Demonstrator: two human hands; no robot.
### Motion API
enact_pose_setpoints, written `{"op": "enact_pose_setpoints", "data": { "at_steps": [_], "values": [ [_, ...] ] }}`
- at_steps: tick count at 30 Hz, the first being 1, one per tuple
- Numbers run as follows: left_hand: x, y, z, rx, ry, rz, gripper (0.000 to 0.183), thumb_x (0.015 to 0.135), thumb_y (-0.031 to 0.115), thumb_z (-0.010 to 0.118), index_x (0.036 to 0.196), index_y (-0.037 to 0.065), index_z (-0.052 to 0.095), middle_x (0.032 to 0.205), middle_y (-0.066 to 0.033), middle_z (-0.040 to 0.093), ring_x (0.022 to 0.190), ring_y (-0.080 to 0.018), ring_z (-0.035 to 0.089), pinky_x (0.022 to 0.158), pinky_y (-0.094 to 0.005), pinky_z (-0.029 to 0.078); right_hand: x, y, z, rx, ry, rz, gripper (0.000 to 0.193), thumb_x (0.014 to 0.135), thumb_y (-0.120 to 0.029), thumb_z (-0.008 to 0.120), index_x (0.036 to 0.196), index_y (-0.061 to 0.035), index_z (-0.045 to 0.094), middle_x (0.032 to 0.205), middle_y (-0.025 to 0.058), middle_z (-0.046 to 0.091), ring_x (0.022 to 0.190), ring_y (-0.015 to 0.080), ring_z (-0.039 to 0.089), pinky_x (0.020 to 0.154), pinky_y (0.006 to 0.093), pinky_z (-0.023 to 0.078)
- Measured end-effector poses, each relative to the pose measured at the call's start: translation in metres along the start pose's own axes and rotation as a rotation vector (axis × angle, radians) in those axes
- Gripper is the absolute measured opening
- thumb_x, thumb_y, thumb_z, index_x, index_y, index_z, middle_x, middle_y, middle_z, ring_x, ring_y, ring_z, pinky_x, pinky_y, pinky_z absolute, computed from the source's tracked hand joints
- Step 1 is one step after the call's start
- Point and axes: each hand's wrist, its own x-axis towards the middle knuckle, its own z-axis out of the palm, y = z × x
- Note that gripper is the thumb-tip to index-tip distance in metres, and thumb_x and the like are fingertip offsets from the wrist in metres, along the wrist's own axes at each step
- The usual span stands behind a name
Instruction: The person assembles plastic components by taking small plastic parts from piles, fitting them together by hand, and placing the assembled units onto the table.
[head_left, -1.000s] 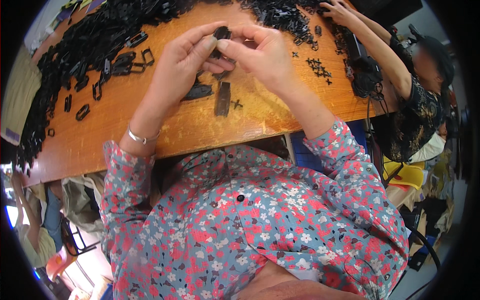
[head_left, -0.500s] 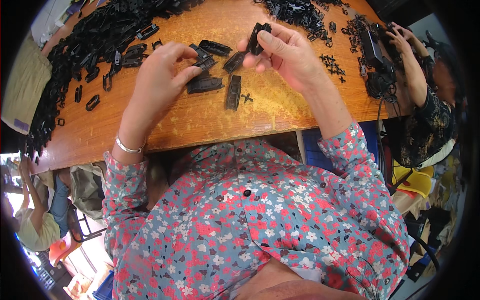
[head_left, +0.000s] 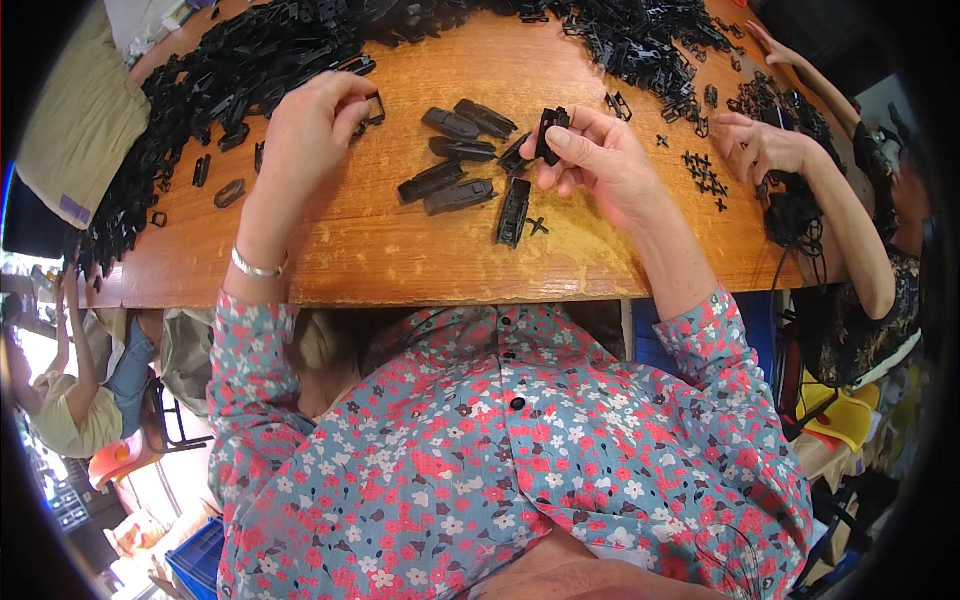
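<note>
My right hand (head_left: 605,160) is closed, pinching a black plastic housing (head_left: 551,133) upright between thumb and fingers. At the edge of the big pile, my left hand (head_left: 312,125) has thumb and forefinger closed on a small black plastic frame (head_left: 376,108). Several long black housings lie between the hands, among them a near one (head_left: 460,196) and a far one (head_left: 486,118). Another housing (head_left: 513,212) lies below my right hand, beside a small black cross-shaped piece (head_left: 538,226). One more, partly hidden, lies against my right fingers.
A large heap of black parts (head_left: 230,75) covers the table's far left; another heap (head_left: 640,60) lies far right. Small black crosses (head_left: 705,172) lie to the right. A co-worker's hand (head_left: 765,145) is over the right side, near a bundle of black cable (head_left: 795,222).
My left hand has let go of a housing in the middle group and moved away to a frame by the left pile. My right hand keeps its housing. A co-worker's hand has come further in.
</note>
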Motion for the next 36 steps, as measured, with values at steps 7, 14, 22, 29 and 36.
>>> {"op": "enact_pose_setpoints", "data": {
  "at_steps": [7, 14, 22, 29, 36],
  "values": [
    [0.042, -0.046, 0.02, 0.334, 0.091, 0.098, 0.019, 0.091, 0.013, 0.069, 0.109, 0.006, 0.071, 0.108, -0.0111, 0.068, 0.105, -0.03, 0.064, 0.091, -0.0416, 0.053, 0.002, 0.0, 0.002, -0.011, -0.023, 0.013, 0.029, 0.096, -0.027, 0.072, 0.109, -0.0014, 0.068, 0.1, 0.0103, 0.074, 0.073, 0.0116, 0.07, 0.059, 0.0213, 0.054],
    [0.068, -0.062, 0.018, 0.486, -0.099, 0.033, 0.017, 0.087, 0.007, 0.069, 0.103, 0.006, 0.071, 0.102, -0.0129, 0.07, 0.1, -0.0328, 0.067, 0.086, -0.0443, 0.054, 0.0, -0.001, 0.005, 0.008, -0.007, 0.014, 0.029, 0.096, -0.026, 0.073, 0.11, -0.0011, 0.068, 0.101, 0.0103, 0.074, 0.074, 0.0117, 0.07, 0.058, 0.0213, 0.053],
    [0.112, -0.071, 0.002, 0.36, 0.094, 0.152, 0.033, 0.088, 0.021, 0.074, 0.119, 0.009, 0.068, 0.114, -0.0141, 0.07, 0.102, -0.0318, 0.068, 0.087, -0.0428, 0.054, 0.0, -0.001, 0.009, 0.012, -0.049, 0.057, 0.03, 0.097, -0.026, 0.072, 0.112, -0.0008, 0.065, 0.102, 0.0109, 0.074, 0.074, 0.012, 0.071, 0.057, 0.0203, 0.053],
    [0.132, -0.058, 0.07, 0.374, 0.126, 0.065, 0.044, 0.093, 0.026, 0.07, 0.134, 0.015, 0.058, 0.12, -0.0145, 0.063, 0.113, -0.0364, 0.063, 0.096, -0.0463, 0.053, 0.0, 0.001, 0.008, 0.029, -0.027, 0.073, 0.024, 0.098, -0.021, 0.069, 0.111, -0.0012, 0.065, 0.103, 0.0116, 0.073, 0.074, 0.0122, 0.07, 0.057, 0.0202, 0.054],
    [0.098, -0.014, 0.066, 0.205, 0.013, 0.256, 0.036, 0.093, 0.011, 0.066, 0.129, 0.014, 0.062, 0.113, -0.0131, 0.066, 0.109, -0.0348, 0.064, 0.093, -0.0436, 0.054, -0.004, -0.006, 0.015, -0.032, -0.048, 0.094, 0.029, 0.097, -0.025, 0.071, 0.113, -0.0011, 0.065, 0.103, 0.0104, 0.073, 0.075, 0.0119, 0.07, 0.06, 0.0212, 0.054]
  ]
}}
